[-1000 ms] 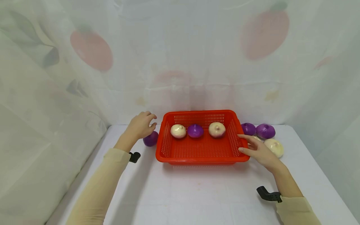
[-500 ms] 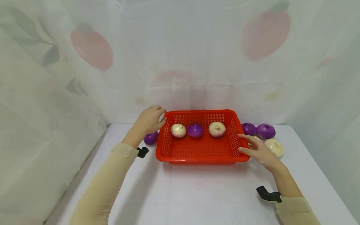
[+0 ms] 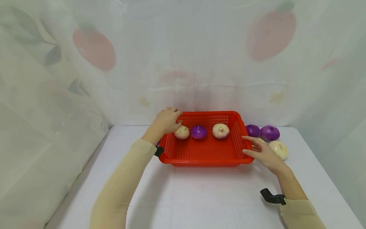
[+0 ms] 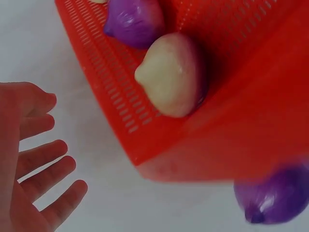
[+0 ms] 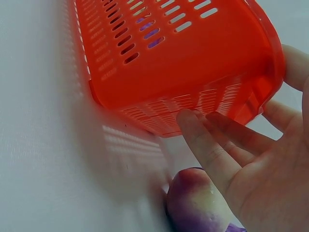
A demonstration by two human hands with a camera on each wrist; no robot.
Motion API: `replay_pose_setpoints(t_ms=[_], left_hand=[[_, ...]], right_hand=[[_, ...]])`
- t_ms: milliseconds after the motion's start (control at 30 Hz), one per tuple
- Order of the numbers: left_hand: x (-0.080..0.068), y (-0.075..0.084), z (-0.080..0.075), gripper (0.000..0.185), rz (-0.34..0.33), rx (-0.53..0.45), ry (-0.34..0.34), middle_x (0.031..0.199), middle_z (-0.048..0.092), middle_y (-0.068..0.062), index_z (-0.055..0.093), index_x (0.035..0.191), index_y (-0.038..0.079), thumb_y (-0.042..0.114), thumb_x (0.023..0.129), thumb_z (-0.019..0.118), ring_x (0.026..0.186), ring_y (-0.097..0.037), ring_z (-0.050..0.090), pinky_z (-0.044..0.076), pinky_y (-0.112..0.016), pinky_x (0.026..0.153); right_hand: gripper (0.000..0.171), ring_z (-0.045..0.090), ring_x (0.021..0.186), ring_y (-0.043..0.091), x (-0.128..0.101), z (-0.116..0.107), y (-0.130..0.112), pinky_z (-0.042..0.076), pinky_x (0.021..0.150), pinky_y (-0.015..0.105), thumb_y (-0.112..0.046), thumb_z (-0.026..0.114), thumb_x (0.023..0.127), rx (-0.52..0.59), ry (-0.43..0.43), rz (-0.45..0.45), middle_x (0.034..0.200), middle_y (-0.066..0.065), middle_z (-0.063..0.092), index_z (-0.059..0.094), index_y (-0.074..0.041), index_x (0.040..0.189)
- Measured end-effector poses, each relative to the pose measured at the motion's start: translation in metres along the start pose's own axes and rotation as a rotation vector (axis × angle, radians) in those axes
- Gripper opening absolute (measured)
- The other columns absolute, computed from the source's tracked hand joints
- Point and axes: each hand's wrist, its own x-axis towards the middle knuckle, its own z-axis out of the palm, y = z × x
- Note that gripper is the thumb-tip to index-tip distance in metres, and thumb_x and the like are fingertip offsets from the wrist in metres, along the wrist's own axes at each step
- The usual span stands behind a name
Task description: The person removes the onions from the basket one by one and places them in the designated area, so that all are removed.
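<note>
Onions fill the far end of the red basket (image 3: pixel 206 152) near the table's back edge. Left hand (image 3: pixel 166 121), fingers spread and empty, hovers over the basket's far-left corner above the white onion (image 3: pixel 182 132). Right hand (image 3: pixel 264 154) rests straight fingers against the basket's right wall, thumb at its rim.

White table (image 3: pixel 200 197): red basket (image 3: pixel 206 159) centre-far; purple onion (image 4: pixel 275 198) just left of it; purple onions (image 3: pixel 270 133), white onion (image 3: pixel 278 149) right.

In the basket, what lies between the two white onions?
One purple onion sits between the left white onion and right white onion, per the head view.
</note>
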Motion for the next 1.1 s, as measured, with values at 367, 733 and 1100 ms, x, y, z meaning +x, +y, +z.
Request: replay_pose_setpoints(t_ms=[367, 733, 1100], left_hand=[[0.017, 0.013, 0.019, 0.038, -0.001, 0.039, -0.103, 0.130, 0.058, -0.010, 0.063, 0.131, 0.013, 0.028, 0.096, 0.061, 0.119, -0.032, 0.053, 0.047, -0.052, 0.100], [0.024, 0.026, 0.039, 0.046, -0.015, -0.002, -0.206, 0.130, 0.055, -0.011, 0.059, 0.137, 0.011, 0.023, 0.093, 0.057, 0.121, -0.032, 0.048, 0.039, -0.053, 0.108], [0.023, 0.032, 0.061, 0.037, -0.100, -0.015, -0.302, 0.144, 0.051, -0.012, 0.059, 0.137, 0.016, 0.028, 0.103, 0.051, 0.135, -0.034, 0.043, 0.038, -0.056, 0.111]], right_hand=[[0.064, 0.038, 0.140, 0.050, 0.001, 0.000, 0.001, 0.045, 0.103, 0.061, -0.032, 0.066, 0.100, 0.001, 0.003, -0.003, 0.160, 0.021, 0.031, 0.040, -0.014, 0.156], [0.065, 0.042, 0.138, 0.048, 0.002, 0.001, 0.002, 0.046, 0.104, 0.055, -0.031, 0.067, 0.100, 0.003, -0.004, -0.008, 0.158, 0.021, 0.034, 0.039, -0.013, 0.156], [0.064, 0.043, 0.137, 0.048, 0.003, 0.003, 0.003, 0.046, 0.102, 0.049, -0.030, 0.067, 0.100, 0.004, 0.002, -0.017, 0.157, 0.022, 0.034, 0.040, -0.013, 0.155]])
